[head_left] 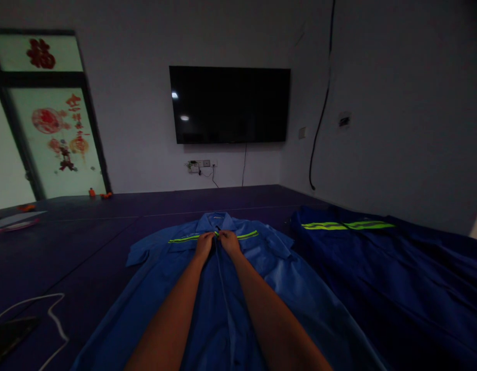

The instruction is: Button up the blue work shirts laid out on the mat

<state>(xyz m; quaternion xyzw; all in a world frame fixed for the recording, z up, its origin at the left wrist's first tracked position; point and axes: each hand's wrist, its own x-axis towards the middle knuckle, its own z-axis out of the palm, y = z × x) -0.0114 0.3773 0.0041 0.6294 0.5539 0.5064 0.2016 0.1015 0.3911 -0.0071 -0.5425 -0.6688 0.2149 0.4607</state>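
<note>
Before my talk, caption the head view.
Both hands pinch the front of a blue shirt at its yellow-green stripe, a darker blue garment lying alongside.

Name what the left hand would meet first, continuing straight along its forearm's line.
Probably the collar of the light blue shirt, just beyond the left hand, though the right hand sits close beside it and depth is unclear.

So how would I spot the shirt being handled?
Find the black television. On the purple surface below, the left hand and right hand hold the front of the blue work shirt. Unlike the navy garment to the right, this shirt is paler and shows a pointed collar.
</note>
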